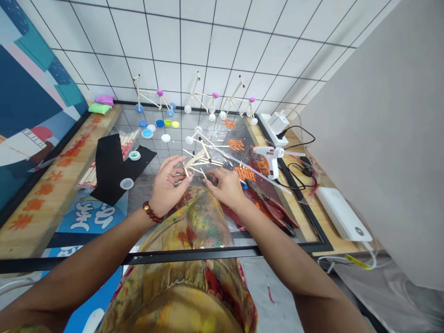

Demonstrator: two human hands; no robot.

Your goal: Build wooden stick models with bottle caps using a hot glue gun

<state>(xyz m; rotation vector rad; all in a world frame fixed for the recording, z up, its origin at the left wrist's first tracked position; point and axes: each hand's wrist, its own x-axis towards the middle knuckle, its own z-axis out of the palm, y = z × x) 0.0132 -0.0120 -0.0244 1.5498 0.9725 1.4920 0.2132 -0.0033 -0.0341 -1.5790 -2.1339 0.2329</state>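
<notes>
My left hand (169, 182), with a dark red bead bracelet (151, 212) at its wrist, is closed on a small wooden stick frame (194, 162). Several thin sticks are joined in it, and a dark piece caps one stick's end. Between the thumb and fingers of my right hand (225, 185) is a short wooden stick (203, 173), apart from the frame by a small gap. Loose pale sticks (218, 163) lie just beyond my hands. White bottle caps (189, 139) sit behind the frame; whether they are joined to it I cannot tell.
Three stick models with caps for wheels, one being the tricycle-like model (197, 95), stand along the tiled wall. A hot glue gun (270, 157), pliers (274, 206) and a power strip (271, 129) are at right. Black sheet (111, 171) and coloured caps (160, 123) lie left.
</notes>
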